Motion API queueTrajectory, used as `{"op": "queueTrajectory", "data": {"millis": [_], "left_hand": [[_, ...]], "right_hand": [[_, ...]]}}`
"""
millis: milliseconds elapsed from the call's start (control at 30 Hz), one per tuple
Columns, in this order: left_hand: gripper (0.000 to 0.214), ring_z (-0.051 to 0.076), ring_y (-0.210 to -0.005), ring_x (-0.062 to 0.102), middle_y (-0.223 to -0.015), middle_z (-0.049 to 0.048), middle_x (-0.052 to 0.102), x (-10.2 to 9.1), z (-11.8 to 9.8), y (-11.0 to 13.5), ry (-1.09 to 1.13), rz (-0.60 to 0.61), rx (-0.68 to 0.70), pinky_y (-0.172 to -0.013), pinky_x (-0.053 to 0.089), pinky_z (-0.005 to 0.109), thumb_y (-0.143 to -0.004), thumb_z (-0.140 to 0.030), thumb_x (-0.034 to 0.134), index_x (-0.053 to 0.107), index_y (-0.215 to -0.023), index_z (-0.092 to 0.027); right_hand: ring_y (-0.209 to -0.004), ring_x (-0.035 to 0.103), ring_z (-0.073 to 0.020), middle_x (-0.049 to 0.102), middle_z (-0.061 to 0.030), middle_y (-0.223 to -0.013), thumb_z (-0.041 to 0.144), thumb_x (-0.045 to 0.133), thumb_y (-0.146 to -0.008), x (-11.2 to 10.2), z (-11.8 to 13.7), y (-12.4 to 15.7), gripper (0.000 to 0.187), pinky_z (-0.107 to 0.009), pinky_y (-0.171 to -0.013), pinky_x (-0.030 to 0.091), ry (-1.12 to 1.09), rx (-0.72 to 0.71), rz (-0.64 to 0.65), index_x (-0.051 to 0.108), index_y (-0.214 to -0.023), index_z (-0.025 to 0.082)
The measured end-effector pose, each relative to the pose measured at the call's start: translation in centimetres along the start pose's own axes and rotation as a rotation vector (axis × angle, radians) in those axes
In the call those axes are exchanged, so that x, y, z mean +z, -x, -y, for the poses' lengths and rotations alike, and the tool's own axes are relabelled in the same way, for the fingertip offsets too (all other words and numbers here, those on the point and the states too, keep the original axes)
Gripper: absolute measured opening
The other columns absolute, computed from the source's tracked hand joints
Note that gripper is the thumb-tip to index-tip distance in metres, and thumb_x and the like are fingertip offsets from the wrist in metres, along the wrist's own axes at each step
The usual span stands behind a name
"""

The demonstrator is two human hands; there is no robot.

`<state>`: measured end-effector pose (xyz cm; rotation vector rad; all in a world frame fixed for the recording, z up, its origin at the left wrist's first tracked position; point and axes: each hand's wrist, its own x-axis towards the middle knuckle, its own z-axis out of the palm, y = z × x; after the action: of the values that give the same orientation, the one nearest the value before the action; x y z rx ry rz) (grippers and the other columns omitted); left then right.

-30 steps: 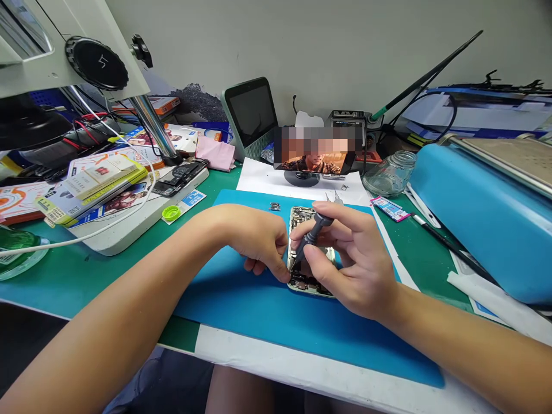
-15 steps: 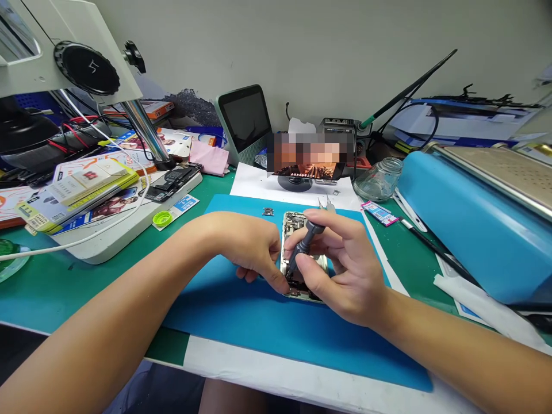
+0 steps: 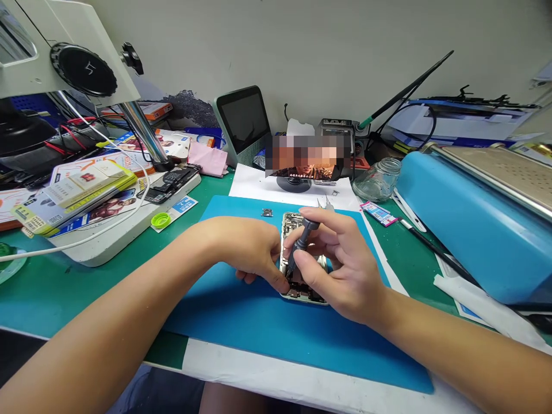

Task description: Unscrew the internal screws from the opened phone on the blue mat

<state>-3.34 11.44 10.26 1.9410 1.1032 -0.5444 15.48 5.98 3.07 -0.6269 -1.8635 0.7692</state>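
An opened phone [image 3: 294,221] lies face down on the blue mat [image 3: 241,313], its insides exposed. My right hand [image 3: 345,270] is closed round a dark screwdriver [image 3: 302,240], tip down inside the phone's lower half. My left hand [image 3: 254,250] rests on the mat with its fingers curled against the phone's left edge, steadying it. A small loose part [image 3: 267,213] and tweezers [image 3: 324,202] lie on the mat just beyond the phone.
A microscope stand [image 3: 129,227] with boxes and cables fills the left. At the back stand a small screen [image 3: 244,121], a propped phone playing video [image 3: 308,158] and a glass jar [image 3: 379,179]. A blue machine [image 3: 470,224] is on the right.
The view has shifted slightly right and down. Both hands stay on the phone; the screwdriver has tilted a little and sits lower in the phone.
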Motion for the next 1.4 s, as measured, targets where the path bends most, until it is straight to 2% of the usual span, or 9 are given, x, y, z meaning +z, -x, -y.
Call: {"op": "queueTrajectory", "data": {"millis": [267, 567, 1033, 1200, 1400], "left_hand": [[0.041, 0.016, -0.055, 0.063, -0.06, -0.0022, 0.067, 0.09, -0.09, -0.17, -0.006, -0.019, -0.036, -0.055, 0.044, 0.029, -0.078, -0.055, 0.081, 0.059, -0.067, -0.023], [0.042, 0.016, -0.055, 0.062, -0.058, -0.0028, 0.066, 0.0, -0.14, -0.32, -0.007, -0.019, -0.032, -0.055, 0.044, 0.03, -0.078, -0.057, 0.082, 0.061, -0.066, -0.022], [0.042, 0.015, -0.062, 0.064, -0.062, -0.0042, 0.069, -0.41, 0.23, 0.01, -0.004, 0.027, 0.003, -0.057, 0.045, 0.029, -0.08, -0.058, 0.08, 0.063, -0.067, -0.023], [0.046, 0.015, -0.06, 0.063, -0.061, -0.0041, 0.068, -0.22, 0.15, 0.05, -0.016, 0.011, -0.002, -0.056, 0.044, 0.029, -0.08, -0.064, 0.079, 0.064, -0.068, -0.023], [0.045, 0.016, -0.059, 0.062, -0.06, -0.0034, 0.067, -0.03, 0.2, -0.05, -0.019, -0.014, 0.005, -0.054, 0.041, 0.029, -0.082, -0.066, 0.076, 0.065, -0.071, -0.023]], "right_hand": [[-0.083, 0.072, -0.0123, 0.071, -0.0041, -0.109, 0.005, 0.058, -0.099, -0.01, 0.15, -0.16, 0.051, -0.021, -0.059, 0.063, -0.042, 0.064, 0.014, 0.047, -0.144, 0.028], [-0.085, 0.073, -0.0128, 0.071, -0.0036, -0.108, 0.005, 0.059, -0.098, 0.07, 0.14, -0.25, 0.051, -0.021, -0.059, 0.062, -0.07, 0.087, -0.01, 0.047, -0.142, 0.027], [-0.087, 0.073, -0.0117, 0.071, 0.0006, -0.106, 0.005, 0.06, -0.098, -0.04, 0.06, -0.3, 0.051, -0.024, -0.074, 0.065, -0.067, 0.096, -0.039, 0.049, -0.14, 0.031], [-0.088, 0.074, -0.0132, 0.071, 0.0001, -0.108, 0.006, 0.06, -0.098, -0.07, 0.1, -0.23, 0.052, -0.026, -0.07, 0.065, -0.095, 0.124, -0.024, 0.047, -0.141, 0.032], [-0.086, 0.073, -0.0117, 0.07, 0.0003, -0.109, 0.008, 0.06, -0.1, -0.14, 0.03, -0.26, 0.051, -0.021, -0.057, 0.06, -0.126, 0.152, -0.001, 0.047, -0.141, 0.034]]}}
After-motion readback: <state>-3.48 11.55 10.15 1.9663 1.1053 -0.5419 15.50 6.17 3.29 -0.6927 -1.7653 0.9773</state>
